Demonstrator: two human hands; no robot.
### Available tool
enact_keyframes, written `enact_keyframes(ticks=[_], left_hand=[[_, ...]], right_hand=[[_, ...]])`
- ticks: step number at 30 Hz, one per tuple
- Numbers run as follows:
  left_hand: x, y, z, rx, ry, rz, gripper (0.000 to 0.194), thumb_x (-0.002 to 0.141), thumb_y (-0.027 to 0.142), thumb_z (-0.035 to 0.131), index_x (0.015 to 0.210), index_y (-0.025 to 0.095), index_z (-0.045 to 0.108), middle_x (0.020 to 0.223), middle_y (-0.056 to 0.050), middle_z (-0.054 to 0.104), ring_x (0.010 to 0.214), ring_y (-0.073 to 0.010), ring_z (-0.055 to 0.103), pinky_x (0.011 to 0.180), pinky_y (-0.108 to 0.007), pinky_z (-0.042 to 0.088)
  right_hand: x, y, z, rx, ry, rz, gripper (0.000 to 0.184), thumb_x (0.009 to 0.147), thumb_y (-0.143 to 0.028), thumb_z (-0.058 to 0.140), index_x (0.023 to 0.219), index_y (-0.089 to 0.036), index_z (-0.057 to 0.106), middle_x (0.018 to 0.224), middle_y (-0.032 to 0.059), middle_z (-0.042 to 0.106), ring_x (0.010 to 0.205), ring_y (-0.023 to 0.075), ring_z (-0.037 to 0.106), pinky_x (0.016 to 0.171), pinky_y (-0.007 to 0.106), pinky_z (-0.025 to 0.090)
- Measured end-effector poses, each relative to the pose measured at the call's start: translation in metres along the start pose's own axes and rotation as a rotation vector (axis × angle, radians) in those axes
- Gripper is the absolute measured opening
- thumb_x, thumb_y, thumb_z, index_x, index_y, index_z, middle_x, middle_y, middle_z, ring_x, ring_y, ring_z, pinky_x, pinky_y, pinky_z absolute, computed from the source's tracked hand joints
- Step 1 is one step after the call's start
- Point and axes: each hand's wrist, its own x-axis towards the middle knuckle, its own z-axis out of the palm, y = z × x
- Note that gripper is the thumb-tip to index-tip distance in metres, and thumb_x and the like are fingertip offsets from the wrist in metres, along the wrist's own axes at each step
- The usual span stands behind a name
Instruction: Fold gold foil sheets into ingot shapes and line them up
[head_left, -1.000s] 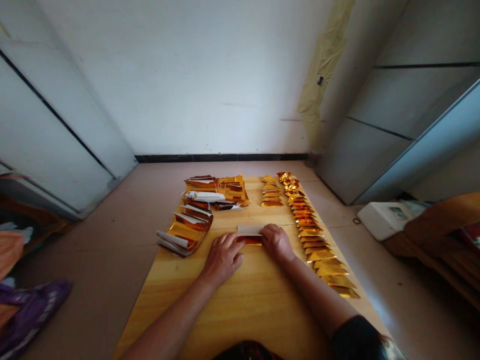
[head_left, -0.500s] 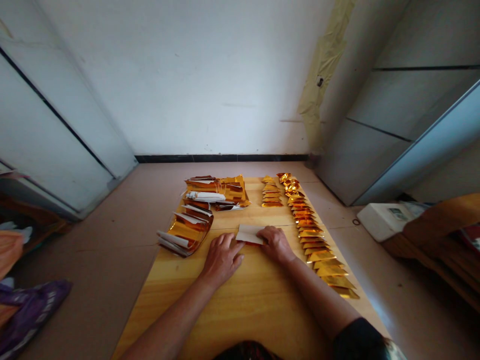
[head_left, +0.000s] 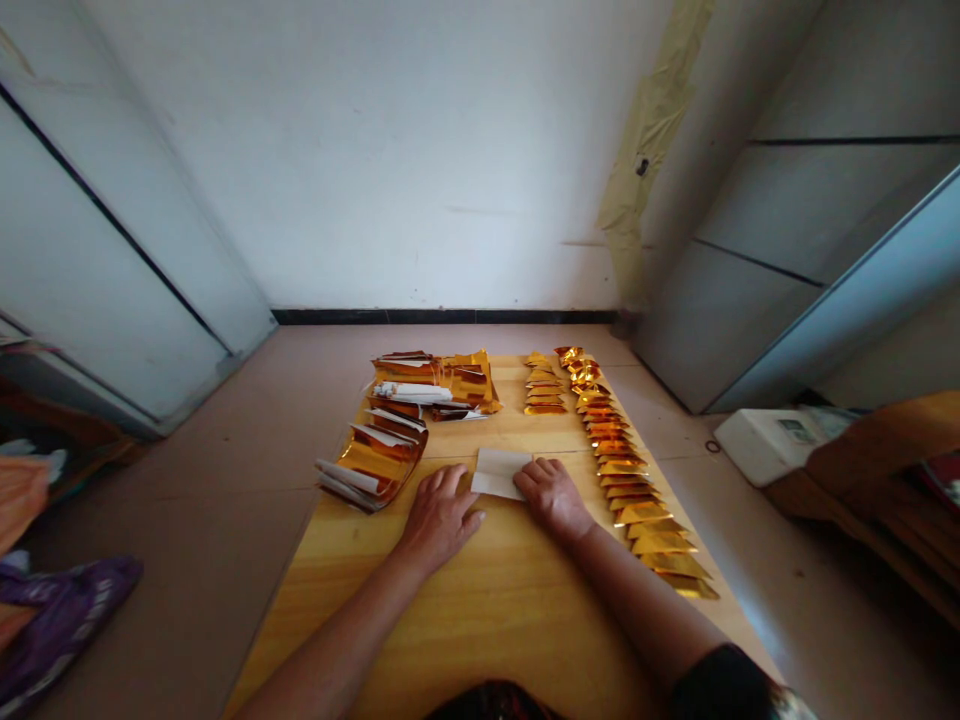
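A folded sheet of gold foil paper (head_left: 499,473) lies white side up on a pale wooden board (head_left: 465,630). My right hand (head_left: 551,497) presses its fingertips on the sheet's right edge. My left hand (head_left: 439,518) rests flat on the board, its fingertips just below the sheet's left corner. To the left of my hands stands a curved stack of gold, white-backed foil strips (head_left: 373,465), with a looser foil pile (head_left: 435,383) behind it. Small folded gold triangles form a short column (head_left: 544,385) and a long row (head_left: 622,470) to the right.
A white electronic device (head_left: 765,445) sits on the floor at right, beside brown wooden furniture (head_left: 885,460). A purple bag (head_left: 64,620) lies at lower left. Grey panels stand on both sides, and a white wall rises behind the board.
The sheet has gone from a narrow white strip over gold to a wider, all-white shape. Both hands have slid slightly toward me, and my left hand has drawn a little away from the sheet.
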Motion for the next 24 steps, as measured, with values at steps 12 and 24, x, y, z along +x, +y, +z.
enact_keyframes(ticks=[12,24], left_hand=[[-0.002,-0.001,-0.014,-0.182,0.188,0.129,0.035,0.087,0.020,0.044,0.120,0.020,0.058,0.123,-0.009,0.059,0.116,-0.0214,0.050,0.101,-0.040,0.041],[0.006,0.015,0.007,-0.142,-0.015,0.146,0.041,0.081,0.031,0.059,0.120,0.020,0.055,0.129,-0.010,0.056,0.119,-0.0244,0.049,0.103,-0.043,0.037]], right_hand=[[0.003,-0.006,-0.007,-0.049,-0.045,-0.066,0.014,0.092,-0.021,0.049,0.085,-0.019,0.061,0.084,0.0055,0.059,0.081,0.0188,0.046,0.073,0.033,0.028],[-0.007,-0.013,-0.015,-0.078,-0.135,0.022,0.019,0.092,-0.019,0.047,0.106,-0.020,0.058,0.099,0.0081,0.061,0.093,0.0220,0.048,0.083,0.038,0.031]])
